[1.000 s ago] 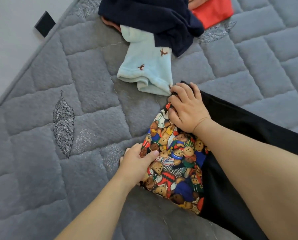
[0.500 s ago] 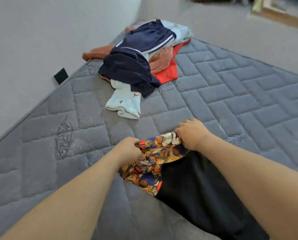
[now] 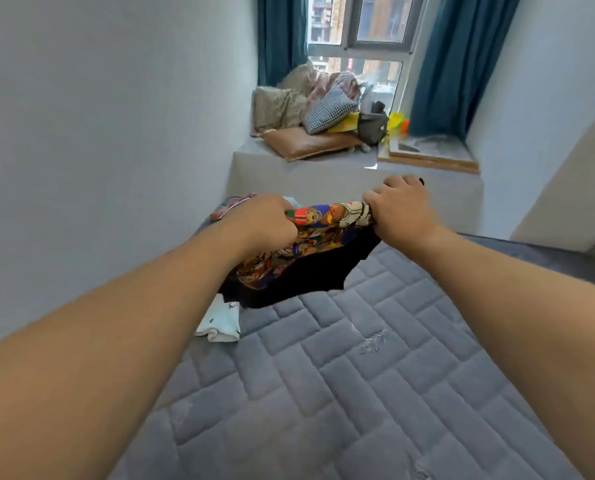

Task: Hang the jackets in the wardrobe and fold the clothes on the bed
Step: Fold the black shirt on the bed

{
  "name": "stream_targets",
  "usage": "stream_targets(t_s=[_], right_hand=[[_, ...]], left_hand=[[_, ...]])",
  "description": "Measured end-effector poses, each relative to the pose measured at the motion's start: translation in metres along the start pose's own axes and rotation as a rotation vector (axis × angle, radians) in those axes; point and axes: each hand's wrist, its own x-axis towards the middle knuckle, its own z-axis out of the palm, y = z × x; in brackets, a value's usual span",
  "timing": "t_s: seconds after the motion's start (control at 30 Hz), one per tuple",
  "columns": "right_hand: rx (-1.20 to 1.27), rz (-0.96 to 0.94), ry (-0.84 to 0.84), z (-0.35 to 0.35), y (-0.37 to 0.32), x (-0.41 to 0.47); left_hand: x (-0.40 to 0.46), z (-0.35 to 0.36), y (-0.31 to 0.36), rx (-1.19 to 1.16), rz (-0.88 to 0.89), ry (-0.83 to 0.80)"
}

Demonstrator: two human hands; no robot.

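Gripping the top edge of a black garment [image 3: 299, 275] with a colourful bear-print panel, both hands hold it up above the grey quilted bed [image 3: 375, 375]. The left hand [image 3: 261, 221] is curled into a fist round the printed edge at one end, and the right hand [image 3: 403, 209] is curled over the other end, knuckles toward the camera, so that the cloth stretches between them and its black lower part hangs down, its hem close over the mattress. Just below the hanging cloth, near the left forearm, a pale blue piece of clothing [image 3: 221, 320] with small dark marks lies on the bed. Behind the left hand a bit of pink cloth [image 3: 232, 206] shows. Farther off, a window ledge [image 3: 323, 168] carries a heap of cushions [image 3: 310, 109], with teal curtains [image 3: 438, 60] at either side of the window [image 3: 362, 32].
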Motion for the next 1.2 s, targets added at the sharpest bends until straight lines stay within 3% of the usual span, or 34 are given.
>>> stream_targets(t_s=[0.17, 0.3, 0.4, 0.5, 0.57, 0.63, 0.73, 0.87, 1.0, 1.1, 1.2], right_hand=[[0.013, -0.067, -0.055, 0.000, 0.024, -0.078], [0.024, -0.151, -0.306, 0.061, 0.006, -0.169], [0.098, -0.108, -0.713, 0.125, -0.033, -0.261], [0.149, -0.015, -1.257, 0.172, -0.084, -0.354], [0.101, -0.102, -1.591, 0.189, -0.109, -0.393], [0.021, -0.267, -1.789, 0.196, -0.120, -0.407], [0.039, -0.327, -1.753, 0.197, -0.110, -0.394], [0.218, -0.040, -1.591, 0.203, -0.085, -0.359], [0.430, 0.264, -1.336, 0.218, -0.071, -0.326], [0.385, 0.280, -1.147, 0.257, -0.076, -0.312], [0.330, 0.255, -1.031, 0.312, -0.097, -0.310]], left_hand=[[-0.035, 0.042, 0.046, 0.104, 0.023, -0.176], [-0.072, 0.151, 0.050, 0.043, -0.062, -0.420], [-0.113, 0.263, 0.045, 0.041, -0.153, -0.703], [-0.162, 0.356, 0.045, 0.142, -0.227, -1.088], [-0.185, 0.392, 0.042, 0.182, -0.285, -1.325], [-0.194, 0.404, 0.036, 0.168, -0.333, -1.442], [-0.184, 0.400, 0.027, 0.180, -0.283, -1.325], [-0.153, 0.388, 0.016, 0.209, -0.255, -0.985], [-0.113, 0.392, 0.002, 0.199, -0.281, -0.765], [-0.078, 0.417, -0.021, 0.338, -0.247, -0.598], [-0.050, 0.471, -0.048, 0.470, -0.320, -0.552]])
